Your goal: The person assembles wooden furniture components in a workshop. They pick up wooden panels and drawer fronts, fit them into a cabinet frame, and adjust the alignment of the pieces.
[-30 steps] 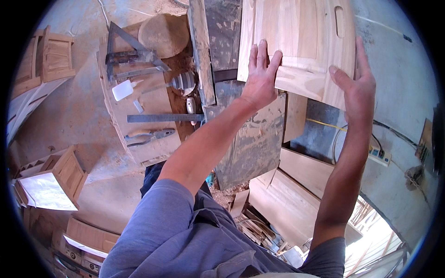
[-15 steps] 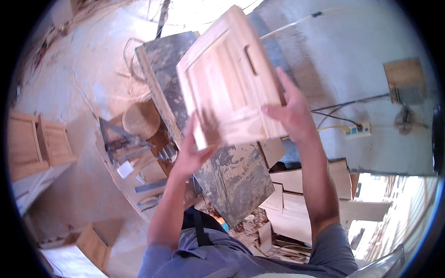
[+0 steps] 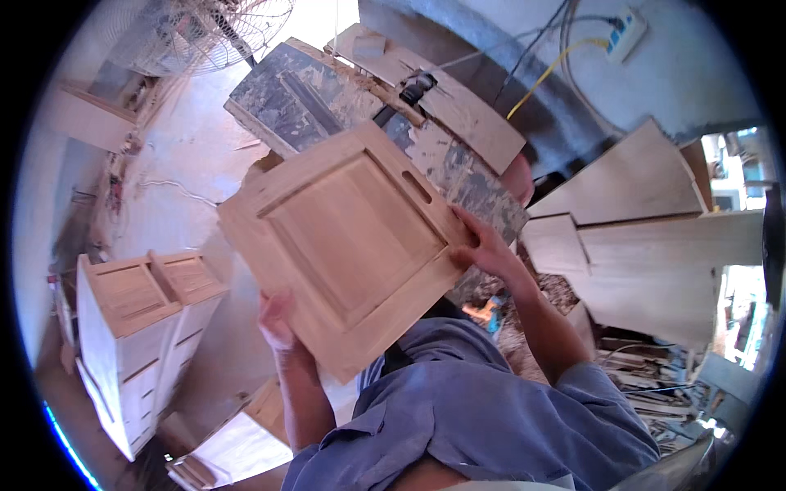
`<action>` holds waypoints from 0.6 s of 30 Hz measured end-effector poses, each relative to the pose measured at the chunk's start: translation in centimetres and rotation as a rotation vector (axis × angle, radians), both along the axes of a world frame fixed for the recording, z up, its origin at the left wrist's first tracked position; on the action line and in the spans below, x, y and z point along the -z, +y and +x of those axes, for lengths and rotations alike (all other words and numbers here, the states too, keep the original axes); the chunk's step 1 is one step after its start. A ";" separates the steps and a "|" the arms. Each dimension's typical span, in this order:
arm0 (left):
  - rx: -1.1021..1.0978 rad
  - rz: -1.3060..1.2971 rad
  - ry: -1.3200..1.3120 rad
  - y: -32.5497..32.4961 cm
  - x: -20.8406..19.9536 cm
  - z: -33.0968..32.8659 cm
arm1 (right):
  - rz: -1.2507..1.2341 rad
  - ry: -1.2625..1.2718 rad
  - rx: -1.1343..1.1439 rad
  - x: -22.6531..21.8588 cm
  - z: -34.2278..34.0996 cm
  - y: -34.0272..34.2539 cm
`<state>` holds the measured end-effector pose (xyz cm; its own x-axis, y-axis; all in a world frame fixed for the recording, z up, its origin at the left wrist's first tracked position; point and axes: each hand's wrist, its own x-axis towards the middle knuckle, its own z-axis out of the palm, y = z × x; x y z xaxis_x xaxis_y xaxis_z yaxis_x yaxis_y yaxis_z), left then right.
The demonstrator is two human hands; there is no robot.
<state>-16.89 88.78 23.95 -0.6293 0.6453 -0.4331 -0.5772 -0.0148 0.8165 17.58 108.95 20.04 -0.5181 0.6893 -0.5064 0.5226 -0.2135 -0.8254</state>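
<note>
Between both hands I hold a pale wooden cabinet door [image 3: 352,237], with a raised centre panel and a slotted handle hole near its right edge. My left hand [image 3: 277,321] grips the lower left edge; part of its fingers goes out of sight behind the wood. My right hand [image 3: 485,247] clasps the opposite edge below the slot, thumb on the face and fingers wrapped at the side. The door is tilted in front of my body, its face toward me. Behind it lies a paint-stained workbench [image 3: 282,86], partly covered by the door.
A long board with a dark tool [image 3: 417,86] lies along the bench. Wooden cabinets [image 3: 135,327] stand at left, with another pale piece [image 3: 237,446] below. Large panels [image 3: 647,262] lean at right near scrap strips. A wire fan [image 3: 196,33] and a power strip [image 3: 626,34] show at the top.
The door has come down and closer to my body, and its face now shows more fully. My view has swung round, bringing the cabinets and fan further in.
</note>
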 end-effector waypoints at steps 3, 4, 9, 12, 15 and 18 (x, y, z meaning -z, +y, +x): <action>0.101 -0.133 0.130 2.4 -4.1 5.4 | 0.449 0.064 -0.186 3.3 3.2 -7.1; 0.119 -0.154 0.116 3.6 -5.1 6.9 | 0.478 0.096 -0.131 2.8 2.8 -9.2; 0.088 -0.276 0.271 6.8 -4.6 11.8 | 0.695 0.258 -0.154 4.6 0.4 -13.0; 0.135 -0.266 0.355 8.5 -4.7 13.5 | 0.761 0.413 0.177 8.2 -1.5 -14.4; 0.186 -0.284 0.422 11.1 -5.2 14.7 | 0.743 0.448 0.249 9.0 -1.6 -13.3; 0.219 -0.307 0.482 13.4 -6.3 15.5 | 0.704 0.433 0.326 9.1 -2.2 -12.4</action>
<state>-1.37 102.22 30.21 -0.6673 0.6726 -0.3198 -0.1050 0.3402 0.9345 15.41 96.54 10.94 -0.2893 0.9137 0.2853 0.1355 0.3341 -0.9327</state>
